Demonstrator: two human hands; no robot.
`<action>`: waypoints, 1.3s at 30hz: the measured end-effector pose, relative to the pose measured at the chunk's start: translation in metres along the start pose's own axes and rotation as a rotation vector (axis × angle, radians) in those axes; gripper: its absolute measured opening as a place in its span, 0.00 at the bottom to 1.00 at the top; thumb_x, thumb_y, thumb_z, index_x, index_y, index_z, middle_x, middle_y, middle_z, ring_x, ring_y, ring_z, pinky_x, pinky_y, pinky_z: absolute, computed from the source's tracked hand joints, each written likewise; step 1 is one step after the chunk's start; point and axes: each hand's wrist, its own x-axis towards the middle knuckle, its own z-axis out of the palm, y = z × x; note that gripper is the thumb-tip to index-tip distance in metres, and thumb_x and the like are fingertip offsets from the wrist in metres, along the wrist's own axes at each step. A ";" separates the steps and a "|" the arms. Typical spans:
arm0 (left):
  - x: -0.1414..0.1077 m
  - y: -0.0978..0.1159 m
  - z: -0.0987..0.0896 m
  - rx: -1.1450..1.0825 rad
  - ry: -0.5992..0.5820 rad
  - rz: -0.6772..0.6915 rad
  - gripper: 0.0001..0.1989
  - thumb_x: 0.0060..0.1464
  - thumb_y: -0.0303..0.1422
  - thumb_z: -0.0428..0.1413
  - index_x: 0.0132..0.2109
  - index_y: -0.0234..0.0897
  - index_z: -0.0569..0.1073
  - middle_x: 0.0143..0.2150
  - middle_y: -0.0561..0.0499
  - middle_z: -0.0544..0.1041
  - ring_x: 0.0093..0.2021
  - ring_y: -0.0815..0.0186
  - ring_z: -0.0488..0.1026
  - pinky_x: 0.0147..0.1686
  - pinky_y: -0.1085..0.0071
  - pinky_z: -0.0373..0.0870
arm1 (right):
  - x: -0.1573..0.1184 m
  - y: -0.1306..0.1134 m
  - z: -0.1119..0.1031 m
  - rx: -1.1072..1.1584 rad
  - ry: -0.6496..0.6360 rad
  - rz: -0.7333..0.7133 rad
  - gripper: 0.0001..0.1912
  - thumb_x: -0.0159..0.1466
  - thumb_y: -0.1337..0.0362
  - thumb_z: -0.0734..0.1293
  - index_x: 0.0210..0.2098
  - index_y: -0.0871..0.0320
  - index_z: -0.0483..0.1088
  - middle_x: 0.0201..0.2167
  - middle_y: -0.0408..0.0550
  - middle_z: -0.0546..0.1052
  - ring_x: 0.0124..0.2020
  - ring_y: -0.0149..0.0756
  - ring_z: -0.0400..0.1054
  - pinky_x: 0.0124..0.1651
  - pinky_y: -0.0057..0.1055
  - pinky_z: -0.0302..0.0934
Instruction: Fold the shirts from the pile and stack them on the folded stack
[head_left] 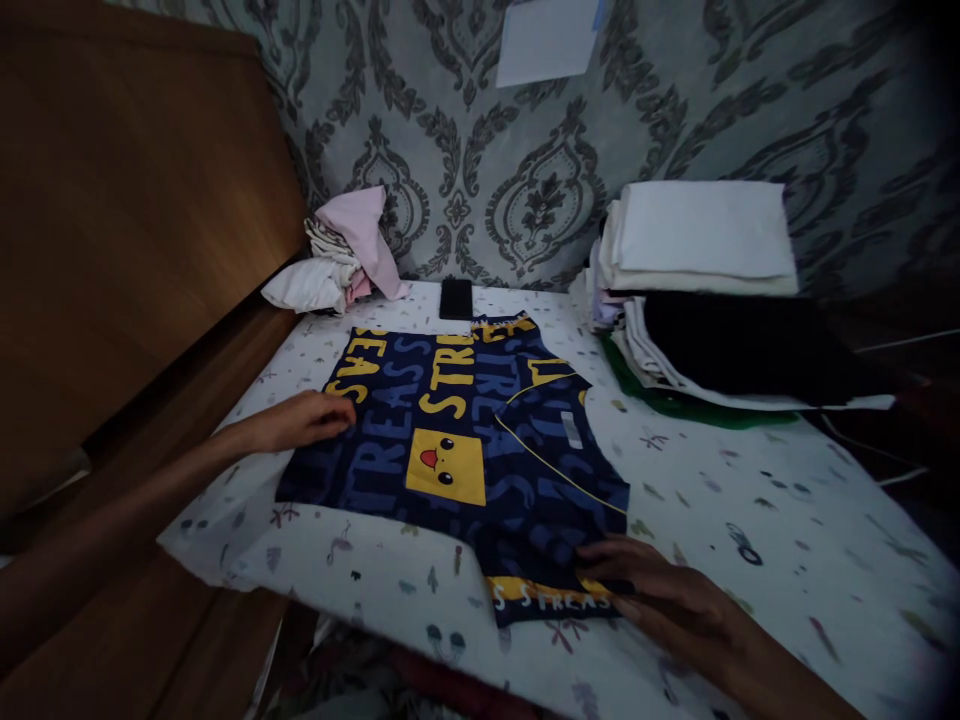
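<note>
A navy short-sleeved shirt point(390, 460) with yellow and blue lettering lies spread sideways on the patterned white sheet, its piped V-neck towards the right. On its front is a yellow square with a smiling face. My left hand point(311, 418) is at the hem edge on the left, fingers curled in against the cloth; their tips are partly hidden. Down at the near sleeve, my right hand point(664, 585) has the yellow-banded cuff between its thumb below and fingers above.
Behind the shirt lies a black phone point(456, 299). Pink and white cloths point(345, 255) are heaped at the back left by a wooden panel point(142, 220). Folded white cloth point(705, 230) tops a stack at the back right, with black cloth point(750, 345) lower down. The patterned wall closes off the back.
</note>
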 end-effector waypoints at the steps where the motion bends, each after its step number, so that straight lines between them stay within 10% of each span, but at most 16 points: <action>1: 0.012 -0.014 -0.002 0.068 0.067 -0.006 0.14 0.64 0.40 0.47 0.43 0.38 0.73 0.41 0.49 0.77 0.39 0.63 0.73 0.41 0.70 0.68 | 0.000 0.000 0.000 0.006 0.009 0.003 0.22 0.63 0.41 0.67 0.42 0.48 0.82 0.51 0.54 0.79 0.60 0.52 0.69 0.60 0.50 0.67; 9: 0.062 -0.078 -0.026 0.525 0.319 -0.385 0.16 0.61 0.36 0.49 0.51 0.37 0.74 0.46 0.42 0.75 0.45 0.54 0.74 0.44 0.62 0.70 | -0.002 -0.003 -0.001 0.066 0.029 0.002 0.18 0.63 0.43 0.69 0.41 0.47 0.81 0.50 0.53 0.80 0.58 0.51 0.71 0.58 0.48 0.70; 15: 0.086 -0.062 0.000 0.466 0.285 0.010 0.24 0.67 0.43 0.45 0.65 0.40 0.67 0.65 0.40 0.68 0.65 0.54 0.65 0.63 0.60 0.61 | 0.001 0.005 -0.003 0.005 -0.009 -0.072 0.17 0.65 0.44 0.66 0.41 0.45 0.82 0.48 0.53 0.80 0.58 0.52 0.71 0.59 0.51 0.69; 24: 0.118 -0.093 -0.012 0.465 0.364 -0.269 0.26 0.69 0.42 0.41 0.69 0.40 0.59 0.72 0.37 0.58 0.72 0.51 0.55 0.66 0.43 0.52 | 0.004 0.011 -0.001 0.008 0.030 -0.092 0.20 0.66 0.43 0.65 0.41 0.47 0.82 0.47 0.54 0.80 0.55 0.51 0.73 0.58 0.49 0.69; 32: 0.112 -0.040 -0.013 0.530 0.407 -0.276 0.19 0.65 0.34 0.46 0.59 0.33 0.69 0.64 0.33 0.68 0.63 0.48 0.67 0.61 0.49 0.62 | 0.002 -0.004 -0.005 0.009 -0.043 -0.042 0.19 0.67 0.45 0.65 0.42 0.48 0.82 0.51 0.53 0.79 0.59 0.50 0.68 0.62 0.50 0.64; 36: 0.055 0.019 0.016 0.439 0.049 0.076 0.18 0.66 0.43 0.46 0.47 0.38 0.75 0.50 0.43 0.77 0.51 0.56 0.75 0.50 0.63 0.71 | -0.001 -0.026 -0.006 0.052 -0.088 0.016 0.21 0.67 0.45 0.65 0.44 0.52 0.81 0.53 0.56 0.77 0.61 0.50 0.66 0.63 0.49 0.62; 39: 0.002 0.042 0.052 0.468 -0.112 0.081 0.23 0.57 0.47 0.54 0.55 0.41 0.76 0.59 0.41 0.75 0.58 0.48 0.73 0.52 0.58 0.71 | -0.001 -0.032 -0.006 0.081 -0.117 -0.022 0.20 0.68 0.46 0.65 0.44 0.53 0.80 0.52 0.56 0.77 0.60 0.47 0.67 0.63 0.50 0.61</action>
